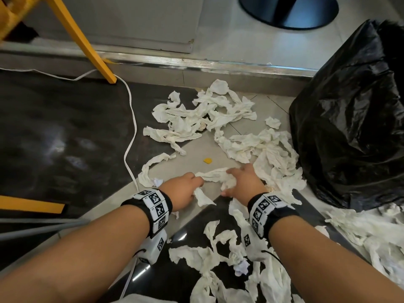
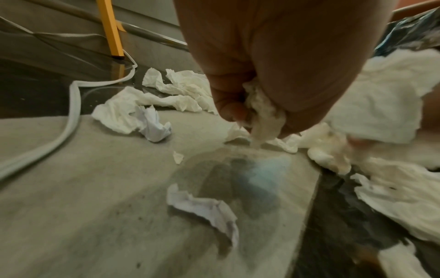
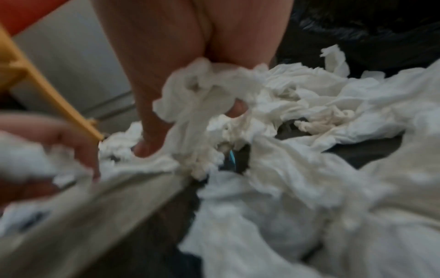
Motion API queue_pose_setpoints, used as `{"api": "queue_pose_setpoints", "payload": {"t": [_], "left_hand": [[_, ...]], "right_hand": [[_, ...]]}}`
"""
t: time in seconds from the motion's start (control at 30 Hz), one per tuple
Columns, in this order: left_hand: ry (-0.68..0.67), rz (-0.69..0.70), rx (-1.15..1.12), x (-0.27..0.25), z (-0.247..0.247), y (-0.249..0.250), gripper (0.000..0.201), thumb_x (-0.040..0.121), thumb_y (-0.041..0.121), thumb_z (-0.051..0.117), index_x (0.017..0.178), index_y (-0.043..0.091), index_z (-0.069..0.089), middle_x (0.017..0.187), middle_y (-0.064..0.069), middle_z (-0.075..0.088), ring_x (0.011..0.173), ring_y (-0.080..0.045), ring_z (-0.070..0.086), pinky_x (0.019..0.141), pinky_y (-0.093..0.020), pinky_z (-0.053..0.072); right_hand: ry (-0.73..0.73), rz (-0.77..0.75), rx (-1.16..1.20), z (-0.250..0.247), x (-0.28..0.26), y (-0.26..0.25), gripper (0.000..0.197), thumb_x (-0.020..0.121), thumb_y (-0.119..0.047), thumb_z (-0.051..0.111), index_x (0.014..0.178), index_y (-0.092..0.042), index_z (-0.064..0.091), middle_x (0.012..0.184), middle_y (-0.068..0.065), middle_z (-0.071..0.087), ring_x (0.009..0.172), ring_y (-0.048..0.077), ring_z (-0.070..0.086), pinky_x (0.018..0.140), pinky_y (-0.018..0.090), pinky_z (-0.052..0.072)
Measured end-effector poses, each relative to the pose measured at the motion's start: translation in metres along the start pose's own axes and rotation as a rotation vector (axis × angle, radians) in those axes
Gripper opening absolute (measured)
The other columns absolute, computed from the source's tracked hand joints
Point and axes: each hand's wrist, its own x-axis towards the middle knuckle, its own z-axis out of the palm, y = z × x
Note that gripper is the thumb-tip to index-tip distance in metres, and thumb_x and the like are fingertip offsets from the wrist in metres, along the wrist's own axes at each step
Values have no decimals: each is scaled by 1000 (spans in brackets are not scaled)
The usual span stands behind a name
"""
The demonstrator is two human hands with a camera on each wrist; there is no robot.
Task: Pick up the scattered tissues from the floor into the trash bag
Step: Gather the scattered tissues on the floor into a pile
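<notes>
both hands down among the tissues

left hand (image 1: 184,191) low over the floor, grip closed round a wad of tissue (image 2: 262,112), a tail of it hanging from the curled fingers (image 2: 228,97) in the left wrist view. right hand (image 1: 242,182) just beside it, grip curled into a twisted strip of tissue (image 1: 215,176) stretched between the two hands; more tissue bunched over the thumb (image 3: 152,135) in the blurred right wrist view. marker-printed black wristbands (image 1: 153,206) on both wrists.

all around, scattered tissues (image 1: 203,114) on the floor (image 1: 196,156): a tangled heap farther out, a second spread by the right hand, more strips nearer the body over dark glossy tile. two small crumpled paper scraps (image 2: 154,124) on the grey tile by the left hand. a small yellow fragment (image 1: 207,160) on bare tile just beyond the hands.

black trash bag (image 1: 354,119) standing at the right, touching the edge of the tissue spread. white cable (image 1: 131,119) snaking along the boundary of the dark floor at the left. yellow furniture leg (image 1: 87,44) planted near a metal threshold strip (image 1: 196,62). beyond the strip, lighter tile and a round black pedestal base (image 1: 288,12).
</notes>
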Motion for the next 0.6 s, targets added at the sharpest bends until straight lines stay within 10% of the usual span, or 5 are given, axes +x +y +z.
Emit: {"api": "queue_pose_setpoints", "payload": {"t": [0.23, 0.4, 0.5, 0.6], "left_hand": [[43, 15, 54, 25, -5, 6, 46, 84, 4, 48, 128, 16, 40, 147, -14, 25, 86, -35, 60, 73, -38, 48], [-91, 49, 103, 51, 8, 23, 70, 89, 11, 47, 145, 38, 14, 155, -11, 11, 116, -37, 52, 91, -42, 46], [-191, 100, 113, 53, 16, 30, 52, 92, 21, 44, 137, 41, 29, 143, -13, 24, 110, -37, 54, 91, -43, 46], [-185, 145, 132, 54, 17, 31, 28, 93, 28, 42, 120, 25, 47, 128, -13, 34, 91, -34, 59, 84, -37, 47]], "right_hand": [[14, -45, -126, 3, 2, 3, 25, 89, -10, 47, 113, -8, 46, 95, 14, 62, 80, 28, 57, 70, 33, 47], [174, -16, 246, -41, -13, -2, 22, 91, -33, 56, 104, -16, 57, 89, 4, 63, 71, 15, 54, 67, 29, 45], [223, -31, 355, -90, -27, -9, 35, 72, -44, 75, 79, -13, 59, 77, -6, 59, 68, 4, 50, 63, 26, 41], [373, -82, 409, -154, -46, -16, 43, 64, -22, 84, 57, -18, 41, 59, -6, 44, 52, 9, 39, 51, 22, 37]]}}
